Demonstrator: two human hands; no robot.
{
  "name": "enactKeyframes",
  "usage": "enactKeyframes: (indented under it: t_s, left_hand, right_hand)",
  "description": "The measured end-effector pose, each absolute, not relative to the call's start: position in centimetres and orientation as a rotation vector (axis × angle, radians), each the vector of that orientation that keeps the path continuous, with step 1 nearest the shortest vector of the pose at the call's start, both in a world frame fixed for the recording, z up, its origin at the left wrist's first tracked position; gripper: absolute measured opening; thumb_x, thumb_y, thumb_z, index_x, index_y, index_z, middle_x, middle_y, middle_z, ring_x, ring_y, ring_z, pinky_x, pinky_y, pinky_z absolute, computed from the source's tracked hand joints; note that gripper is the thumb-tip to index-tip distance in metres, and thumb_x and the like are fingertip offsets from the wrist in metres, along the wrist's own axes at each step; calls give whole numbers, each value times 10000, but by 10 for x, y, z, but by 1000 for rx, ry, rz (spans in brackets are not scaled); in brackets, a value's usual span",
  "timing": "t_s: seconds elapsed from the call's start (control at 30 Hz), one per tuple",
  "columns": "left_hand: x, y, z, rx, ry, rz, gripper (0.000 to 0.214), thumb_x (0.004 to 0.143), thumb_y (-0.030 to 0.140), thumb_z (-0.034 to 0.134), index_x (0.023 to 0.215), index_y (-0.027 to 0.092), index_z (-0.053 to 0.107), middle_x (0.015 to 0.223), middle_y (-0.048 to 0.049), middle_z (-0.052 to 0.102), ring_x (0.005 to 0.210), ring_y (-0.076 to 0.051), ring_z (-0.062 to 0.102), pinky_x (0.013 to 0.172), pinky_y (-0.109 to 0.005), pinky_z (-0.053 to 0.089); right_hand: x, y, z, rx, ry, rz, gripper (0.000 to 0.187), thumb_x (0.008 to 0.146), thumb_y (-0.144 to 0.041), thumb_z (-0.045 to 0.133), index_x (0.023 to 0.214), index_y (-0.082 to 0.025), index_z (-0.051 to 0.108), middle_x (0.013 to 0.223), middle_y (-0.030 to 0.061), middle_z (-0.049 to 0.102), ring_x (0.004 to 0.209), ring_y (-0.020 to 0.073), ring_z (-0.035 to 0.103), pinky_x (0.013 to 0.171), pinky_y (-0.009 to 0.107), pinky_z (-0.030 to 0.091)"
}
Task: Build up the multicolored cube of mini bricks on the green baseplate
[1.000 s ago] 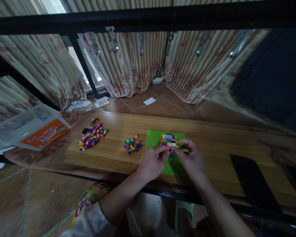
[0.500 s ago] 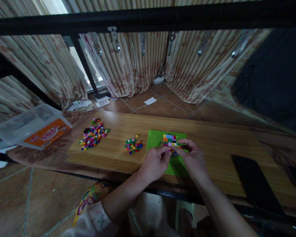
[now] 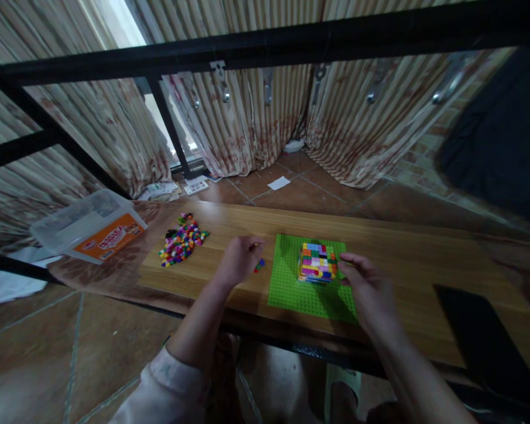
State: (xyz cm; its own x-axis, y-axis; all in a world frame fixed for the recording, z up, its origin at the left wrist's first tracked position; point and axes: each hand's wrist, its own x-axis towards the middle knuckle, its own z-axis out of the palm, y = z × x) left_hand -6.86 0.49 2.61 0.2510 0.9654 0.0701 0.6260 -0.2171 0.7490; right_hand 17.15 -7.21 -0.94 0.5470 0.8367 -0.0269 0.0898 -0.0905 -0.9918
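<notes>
A green baseplate (image 3: 294,282) lies on the wooden table (image 3: 397,253). On it stands a block of many-coloured small bricks (image 3: 318,262). My right hand (image 3: 362,282) rests at the block's right side, fingers loosely curled and touching or nearly touching it. My left hand (image 3: 238,259) is over the small heap of loose bricks (image 3: 259,266) left of the plate, fingers curled down onto them; whether they pinch one is hidden. A larger heap of coloured bricks (image 3: 183,240) lies further left.
A clear plastic box with an orange label (image 3: 92,227) sits at the table's left end. A dark flat object (image 3: 477,338) lies at the right. A black metal frame (image 3: 265,47) crosses above, with curtains behind it. Papers (image 3: 194,185) lie on the tiled floor.
My left hand left the brick block and moved left to the small heap. My right hand slid to the block's right side. The view shifted slightly.
</notes>
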Motion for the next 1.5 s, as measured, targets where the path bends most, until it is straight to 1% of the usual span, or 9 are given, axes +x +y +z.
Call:
enactKeyframes:
  t_s: [0.13, 0.23, 0.4, 0.57, 0.73, 0.83, 1.0, 1.23, 1.5]
  left_hand:
    - [-88, 9, 24, 2138, 1663, 428, 215, 814, 113, 539, 848, 165, 744, 800, -53, 734, 755, -171, 655, 738, -263, 476]
    - [-83, 2, 19, 2257, 1633, 295, 226, 811, 125, 554, 902, 192, 750, 902, -66, 741, 834, -189, 666, 794, -285, 491]
    - [-68, -5, 12, 2375, 1626, 178, 177, 796, 144, 572, 835, 186, 739, 897, -85, 726, 880, -211, 661, 810, -283, 498]
    - [-65, -1, 5, 2399, 1656, 167, 192, 811, 140, 540, 844, 186, 723, 914, -85, 720, 912, -217, 662, 824, -286, 503]
    - [-60, -2, 8, 2364, 1643, 294, 173, 814, 128, 544, 867, 181, 700, 900, -83, 712, 860, -208, 671, 788, -284, 510]
    - [-52, -10, 15, 2328, 1485, 484, 188, 825, 125, 543, 948, 189, 671, 914, -59, 714, 811, -177, 676, 746, -255, 514]
    - [-30, -30, 26, 2288, 1189, 718, 192, 865, 139, 520, 1011, 183, 637, 920, -47, 724, 810, -161, 685, 754, -255, 520]
    - [-7, -37, 28, 2311, 1068, 702, 194, 858, 142, 539, 1018, 189, 637, 888, -46, 721, 761, -164, 675, 709, -267, 516]
    - [-7, -36, 29, 2270, 1124, 720, 121, 862, 187, 572, 959, 190, 644, 845, -39, 725, 734, -157, 670, 669, -253, 491]
  right_hand:
    - [173, -72, -9, -1583, -835, 758, 302, 717, -447, 701, 907, -213, 717, 813, 40, 716, 747, 207, 638, 660, 343, 483]
    - [171, -72, -10, -1586, -862, 744, 308, 724, -458, 694, 904, -210, 722, 827, 46, 725, 748, 207, 642, 662, 343, 483]
    - [169, -73, -10, -1578, -858, 766, 310, 721, -446, 699, 909, -201, 724, 801, 47, 727, 680, 187, 633, 601, 314, 475]
    - [169, -73, -6, -1590, -838, 768, 300, 700, -441, 715, 887, -206, 725, 760, 34, 716, 656, 179, 624, 596, 311, 479]
    - [172, -72, -9, -1574, -835, 761, 301, 710, -446, 707, 891, -205, 723, 717, 24, 697, 635, 172, 606, 584, 303, 466]
    - [173, -71, -11, -1577, -843, 748, 308, 715, -450, 707, 901, -205, 727, 706, 20, 693, 635, 172, 600, 590, 304, 459]
    - [169, -68, -9, -1556, -819, 762, 296, 693, -445, 714, 867, -206, 728, 719, 22, 703, 637, 171, 601, 591, 301, 458]
    - [165, -67, -7, -1533, -813, 771, 295, 666, -439, 716, 838, -200, 728, 717, 26, 713, 618, 171, 611, 577, 300, 480]
    - [169, -69, -6, -1548, -846, 744, 284, 682, -446, 709, 832, -206, 737, 756, 38, 732, 647, 184, 631, 598, 311, 489]
